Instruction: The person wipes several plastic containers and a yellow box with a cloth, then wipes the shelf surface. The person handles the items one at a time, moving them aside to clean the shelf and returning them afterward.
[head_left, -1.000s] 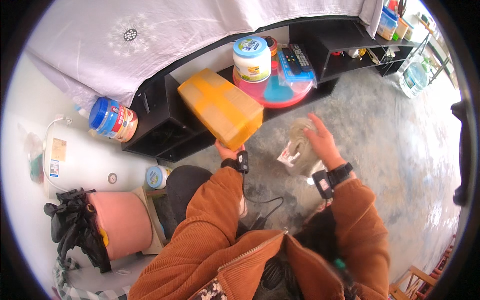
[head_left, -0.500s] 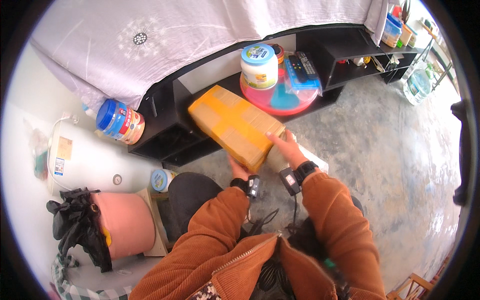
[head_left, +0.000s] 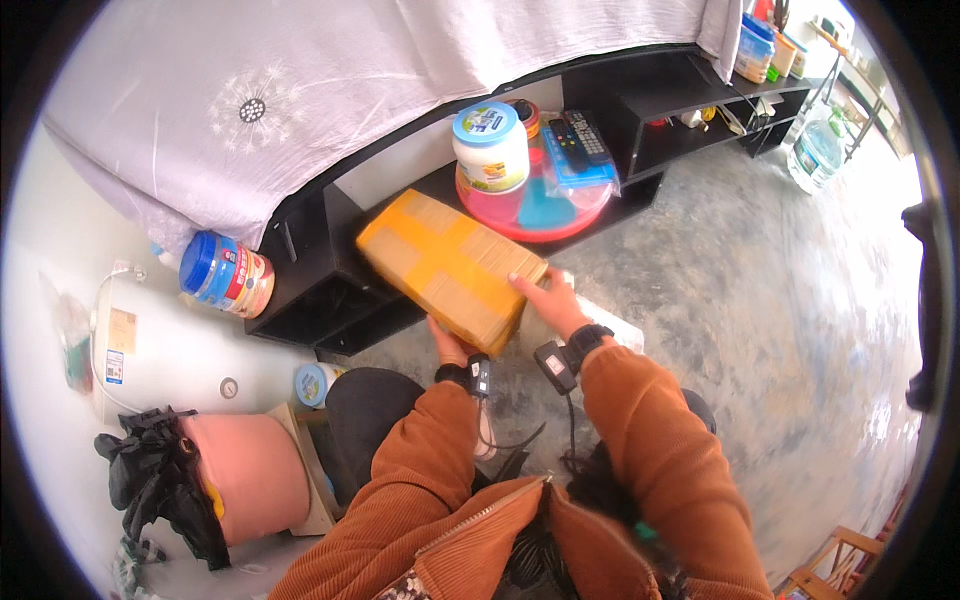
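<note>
Between my two hands is a brown cardboard box (head_left: 450, 265), taped across with yellow tape and slanting down to the right. My left hand (head_left: 449, 345) supports its lower near side, with most of the fingers hidden underneath. At the right end, my right hand (head_left: 549, 301) grips the corner, thumb on the top face. The box's far left end overlaps the front of the black low cabinet (head_left: 310, 275); whether it touches the cabinet I cannot tell. Behind the box, a white tub with a blue lid (head_left: 491, 150) stands on a round pink tray (head_left: 500, 217).
Two remote controls (head_left: 583, 140) lie on a blue packet upon the tray. A blue-lidded jar (head_left: 228, 275) sits on the cabinet's left end. At left stands a pink bin (head_left: 250, 475) with a black bag. A large clear bottle (head_left: 818, 155) is on the grey floor (head_left: 760, 330) at right.
The view has shifted a little, so the whole scene sits further left and slightly lower. Both hands keep hold of the box, which stays at nearly the same place beside the cabinet.
</note>
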